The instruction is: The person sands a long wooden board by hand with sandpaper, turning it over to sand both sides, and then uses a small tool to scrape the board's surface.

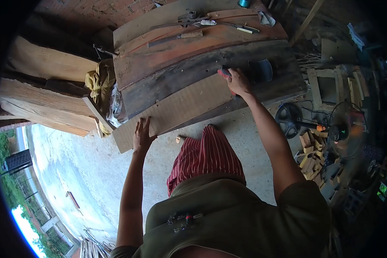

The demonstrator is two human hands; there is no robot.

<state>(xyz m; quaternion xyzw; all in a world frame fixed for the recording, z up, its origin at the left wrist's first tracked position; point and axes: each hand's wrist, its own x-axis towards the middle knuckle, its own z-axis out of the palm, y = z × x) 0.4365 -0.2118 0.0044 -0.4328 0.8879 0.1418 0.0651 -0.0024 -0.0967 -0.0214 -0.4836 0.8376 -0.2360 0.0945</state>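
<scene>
A long light-brown board lies at a slant on the dark wooden workbench, its left end sticking out past the bench's front edge. My left hand rests on the board near that end, fingers spread. At the board's right end my right hand is wrapped round a red and black tool; the hand hides much of it, and its exact kind cannot be told. Just right of that hand a dark, curved, shiny object sits on the bench.
Along the bench's back lie a chisel-like tool, a metal clamp, a pen and a teal spool. Large planks are stacked at the left. A fan and wood offcuts stand on the right.
</scene>
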